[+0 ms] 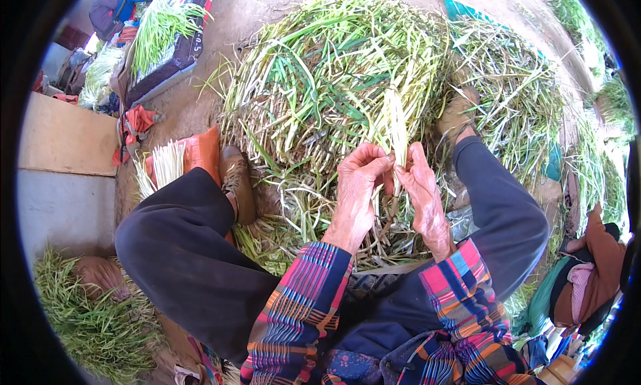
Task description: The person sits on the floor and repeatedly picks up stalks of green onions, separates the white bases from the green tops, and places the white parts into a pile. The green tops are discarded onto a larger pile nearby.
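Observation:
In front of me, between my feet, lies a large heap of long leafy stalks, pale at the base and green at the tips; they look like chives. My left hand and my right hand meet at the heap's near side. Both pinch a slim pale yellow-green stalk, its leaves pointing away from me. The fingertips hide part of its base. Loose strips of leaf and stem litter lie under my hands.
Left of my shoe, trimmed white stalks rest on an orange sack. Leaf waste lies beyond my right foot. Green bundles top a dark box. More greens lie lower left. Another person sits at right.

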Available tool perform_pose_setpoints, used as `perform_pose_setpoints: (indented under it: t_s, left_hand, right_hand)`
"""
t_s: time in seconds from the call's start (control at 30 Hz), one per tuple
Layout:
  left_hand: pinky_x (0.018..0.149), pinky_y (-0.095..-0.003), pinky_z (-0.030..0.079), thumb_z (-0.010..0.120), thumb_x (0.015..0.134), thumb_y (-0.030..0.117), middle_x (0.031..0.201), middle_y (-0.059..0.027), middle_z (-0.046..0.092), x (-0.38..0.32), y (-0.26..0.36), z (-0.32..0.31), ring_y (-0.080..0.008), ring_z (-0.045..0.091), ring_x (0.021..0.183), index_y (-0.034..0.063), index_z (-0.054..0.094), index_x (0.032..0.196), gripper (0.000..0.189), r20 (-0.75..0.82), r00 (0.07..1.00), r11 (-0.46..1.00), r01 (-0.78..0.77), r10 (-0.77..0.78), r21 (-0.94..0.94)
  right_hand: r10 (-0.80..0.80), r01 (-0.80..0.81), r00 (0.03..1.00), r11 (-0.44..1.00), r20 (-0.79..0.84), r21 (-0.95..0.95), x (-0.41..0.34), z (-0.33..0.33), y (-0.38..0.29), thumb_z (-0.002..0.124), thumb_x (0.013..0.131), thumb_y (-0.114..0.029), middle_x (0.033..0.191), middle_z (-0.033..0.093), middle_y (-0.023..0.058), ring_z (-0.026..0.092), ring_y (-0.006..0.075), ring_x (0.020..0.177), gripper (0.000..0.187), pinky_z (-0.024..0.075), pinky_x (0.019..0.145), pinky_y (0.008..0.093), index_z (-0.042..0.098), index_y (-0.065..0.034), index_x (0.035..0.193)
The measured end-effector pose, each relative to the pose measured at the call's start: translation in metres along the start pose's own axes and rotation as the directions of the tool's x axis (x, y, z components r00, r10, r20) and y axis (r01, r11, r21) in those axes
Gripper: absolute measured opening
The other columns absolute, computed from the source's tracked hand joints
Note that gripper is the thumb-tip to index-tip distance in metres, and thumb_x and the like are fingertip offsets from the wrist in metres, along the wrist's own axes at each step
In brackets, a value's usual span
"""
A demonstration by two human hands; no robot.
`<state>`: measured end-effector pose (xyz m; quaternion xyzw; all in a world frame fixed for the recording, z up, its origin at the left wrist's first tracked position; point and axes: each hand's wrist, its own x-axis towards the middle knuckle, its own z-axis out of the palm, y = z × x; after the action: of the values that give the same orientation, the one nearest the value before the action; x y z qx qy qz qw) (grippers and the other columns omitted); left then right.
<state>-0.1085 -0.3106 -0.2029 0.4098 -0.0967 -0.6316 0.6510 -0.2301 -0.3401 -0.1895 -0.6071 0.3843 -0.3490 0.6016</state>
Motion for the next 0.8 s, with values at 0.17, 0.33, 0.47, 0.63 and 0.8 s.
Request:
perform_pose_setpoints:
  t_s: [0.17, 0.33, 0.47, 0.63, 0.8]
  left_hand:
    - [0.050, -0.0225, 0.038, 0.064, 0.081, -0.001, 0.064, -0.0004, 0.055, -0.006, -0.001, 0.004, -0.0088, 0.050, 0.051, 0.0040, 0.056, 0.074, 0.012, -0.073, 0.996, 0.998, -0.048, 0.051, 0.039]
    - [0.062, -0.0227, 0.046, 0.064, 0.079, 0.003, 0.068, 0.0001, 0.059, -0.011, -0.020, -0.003, -0.0109, 0.061, 0.062, 0.0089, 0.053, 0.071, 0.014, -0.150, 0.988, 0.972, -0.002, 0.039, 0.235]
    - [0.053, -0.0246, 0.038, 0.063, 0.075, -0.001, 0.066, -0.0001, 0.056, -0.013, -0.045, -0.032, -0.0081, 0.046, 0.054, 0.0072, 0.054, 0.068, 0.014, -0.227, 0.968, 0.960, -0.043, 0.108, 0.275]
    - [0.053, -0.0272, 0.039, 0.059, 0.072, -0.001, 0.067, -0.0015, 0.050, -0.018, -0.045, -0.108, -0.0130, 0.045, 0.061, 0.0039, 0.054, 0.069, 0.008, -0.535, 0.777, 0.736, 0.143, 0.331, 0.662]
    - [0.090, -0.0409, 0.044, 0.067, 0.077, 0.000, 0.111, -0.0164, 0.051, -0.014, -0.010, -0.101, -0.0284, 0.045, 0.112, 0.0024, 0.053, 0.112, 0.038, -0.059, 0.740, -0.051, 0.126, 0.670, 0.991]
  right_hand:
    - [0.009, -0.013, 0.985, 1.000, -0.171, -0.026, -0.004, 0.003, 0.004, 0.049, 0.098, -0.021, 0.068, 0.053, 0.0035, 0.051, 0.0105, 0.062, 0.017, 0.0419, 0.056, 0.0262, 0.045, -0.0046, 0.094]
    - [-0.108, 0.142, 0.940, 0.986, -0.325, 0.082, -0.003, 0.004, 0.010, 0.050, 0.096, -0.016, 0.068, 0.052, 0.0034, 0.051, 0.0079, 0.059, 0.014, 0.0400, 0.053, 0.0243, 0.045, -0.0036, 0.091]
    - [-0.261, 0.272, 0.813, 0.961, -0.521, -0.057, 0.010, -0.009, 0.005, 0.048, 0.095, -0.016, 0.061, 0.055, 0.0034, 0.049, 0.0082, 0.052, 0.014, 0.0342, 0.049, 0.0234, 0.045, -0.0045, 0.088]
    - [-0.352, 0.307, 0.671, 0.933, -0.652, -0.187, 0.017, -0.037, -0.009, 0.045, 0.095, -0.020, 0.058, 0.051, 0.0030, 0.046, 0.0090, 0.048, 0.017, 0.0308, 0.046, 0.0233, 0.043, -0.0064, 0.085]
    - [-0.286, 0.345, 0.864, 0.936, -0.415, 0.071, 0.009, -0.034, -0.011, 0.052, 0.094, -0.025, 0.062, 0.048, 0.0023, 0.047, 0.0094, 0.054, 0.021, 0.0360, 0.051, 0.0224, 0.045, -0.0059, 0.090]
